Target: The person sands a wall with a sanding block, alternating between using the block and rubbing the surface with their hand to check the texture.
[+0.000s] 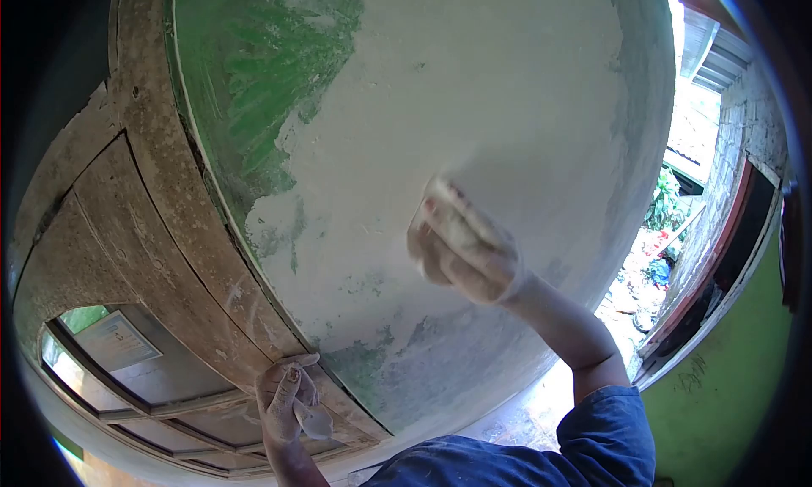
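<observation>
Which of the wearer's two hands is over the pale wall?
The right hand, blurred and higher in the picture, is the one over the pale wall. The left hand sits lower, at the wooden frame, with a whitish piece in its fingers.

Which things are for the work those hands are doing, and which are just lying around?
Being used:
Right hand, blurred, at the wall
Patchy green and white wall
Left hand, with a pale piece

Just there:
Framed certificate
Leafy plant outside
Blue thing outside, too small to name
</observation>
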`<state>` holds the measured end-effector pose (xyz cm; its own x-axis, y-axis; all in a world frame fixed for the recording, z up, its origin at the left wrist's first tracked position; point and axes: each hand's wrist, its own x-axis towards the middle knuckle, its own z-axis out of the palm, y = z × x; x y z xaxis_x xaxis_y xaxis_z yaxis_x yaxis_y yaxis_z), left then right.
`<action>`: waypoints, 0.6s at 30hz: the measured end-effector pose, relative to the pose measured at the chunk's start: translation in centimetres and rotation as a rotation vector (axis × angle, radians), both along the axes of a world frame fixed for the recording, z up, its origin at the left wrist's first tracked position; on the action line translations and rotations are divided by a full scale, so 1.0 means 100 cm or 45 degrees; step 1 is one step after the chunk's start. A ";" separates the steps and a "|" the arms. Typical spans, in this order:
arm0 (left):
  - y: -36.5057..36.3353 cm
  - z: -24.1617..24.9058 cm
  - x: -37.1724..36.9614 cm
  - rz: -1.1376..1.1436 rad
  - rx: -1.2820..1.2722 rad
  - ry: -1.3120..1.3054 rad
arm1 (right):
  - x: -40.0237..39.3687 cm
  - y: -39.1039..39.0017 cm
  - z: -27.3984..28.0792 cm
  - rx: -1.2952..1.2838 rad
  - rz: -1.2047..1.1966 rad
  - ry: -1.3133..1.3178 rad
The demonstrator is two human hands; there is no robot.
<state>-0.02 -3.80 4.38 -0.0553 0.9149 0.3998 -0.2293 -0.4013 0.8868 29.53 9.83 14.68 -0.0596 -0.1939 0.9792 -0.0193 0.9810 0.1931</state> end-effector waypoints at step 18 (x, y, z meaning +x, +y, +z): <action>0.000 0.002 0.000 0.016 -0.020 0.072 | 0.054 0.012 0.036 0.031 -0.615 0.096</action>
<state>-0.02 -3.85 4.62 -0.0442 0.9206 0.3880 -0.1734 -0.3896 0.9045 34.98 11.01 18.28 -0.0777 -0.1840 0.9798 0.4520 0.8695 0.1992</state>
